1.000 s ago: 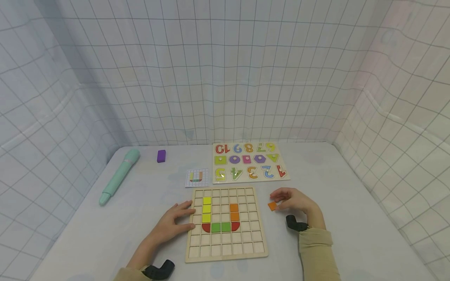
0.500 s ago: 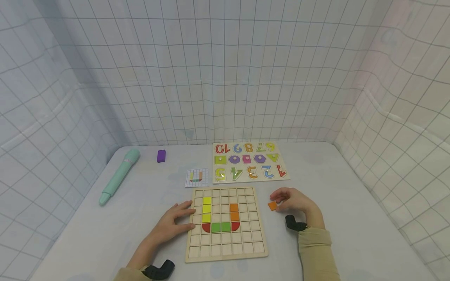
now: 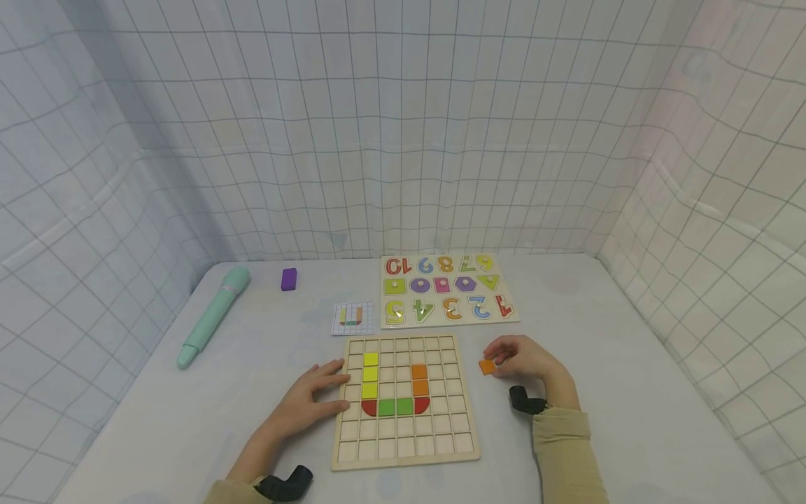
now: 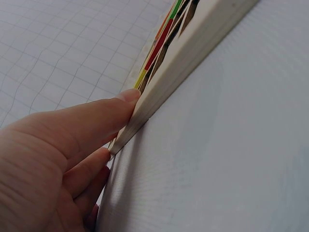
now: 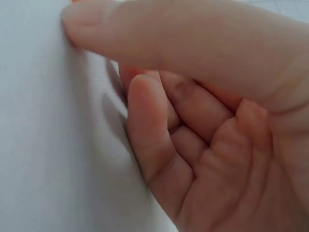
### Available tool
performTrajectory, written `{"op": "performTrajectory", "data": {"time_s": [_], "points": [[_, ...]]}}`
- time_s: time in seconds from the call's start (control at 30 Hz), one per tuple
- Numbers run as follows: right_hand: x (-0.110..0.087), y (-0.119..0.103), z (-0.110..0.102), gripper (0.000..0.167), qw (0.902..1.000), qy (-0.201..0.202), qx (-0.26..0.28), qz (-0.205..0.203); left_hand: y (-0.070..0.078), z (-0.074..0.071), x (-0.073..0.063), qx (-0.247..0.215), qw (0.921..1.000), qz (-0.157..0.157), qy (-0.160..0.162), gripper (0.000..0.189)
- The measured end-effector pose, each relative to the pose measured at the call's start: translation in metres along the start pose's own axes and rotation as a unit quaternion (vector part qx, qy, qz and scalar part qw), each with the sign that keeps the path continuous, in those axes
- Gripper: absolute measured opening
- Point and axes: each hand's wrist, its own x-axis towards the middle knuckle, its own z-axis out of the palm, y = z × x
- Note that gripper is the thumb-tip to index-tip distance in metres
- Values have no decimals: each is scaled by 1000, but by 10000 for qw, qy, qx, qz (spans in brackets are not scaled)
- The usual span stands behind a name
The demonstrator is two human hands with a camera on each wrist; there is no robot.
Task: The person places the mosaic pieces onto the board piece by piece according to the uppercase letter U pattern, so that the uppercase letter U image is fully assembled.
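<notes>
A wooden grid board (image 3: 406, 448) lies in front of the person. Its cells hold three yellow tiles (image 3: 370, 374), two green tiles (image 3: 387, 407), two red rounded corner tiles (image 3: 422, 405) and two orange tiles (image 3: 420, 388), together forming a U. With fingers spread, the left hand (image 3: 308, 400) rests on the board's left edge; in the left wrist view its thumb (image 4: 129, 95) touches the rim. Right of the board, the right hand (image 3: 527, 360) pinches a loose orange square tile (image 3: 487, 367) at its near corner. Only a sliver of that tile shows past the thumb (image 5: 87, 21) in the right wrist view.
Behind the board lie a small pattern card (image 3: 352, 319) showing a U and a number-and-shape puzzle (image 3: 450, 291). A purple block (image 3: 289, 279) and a mint-green stick-shaped object (image 3: 214, 318) lie at the left. Grid-patterned cloth walls (image 3: 403, 140) enclose the table.
The right hand has moved very slightly left and away from the person, with the orange tile shifting along at its fingertips. The left hand and the board have stayed in place.
</notes>
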Motion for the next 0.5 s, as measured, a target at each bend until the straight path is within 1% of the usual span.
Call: {"op": "performTrajectory", "data": {"time_s": [0.4,0.5], "points": [[2,-6,6,23,9974,495,-335,391,0,0,0,10,10000,-3,-8,51],[4,-5,7,24,9965,595,-425,401,0,0,0,18,10000,-16,-24,51]]}}
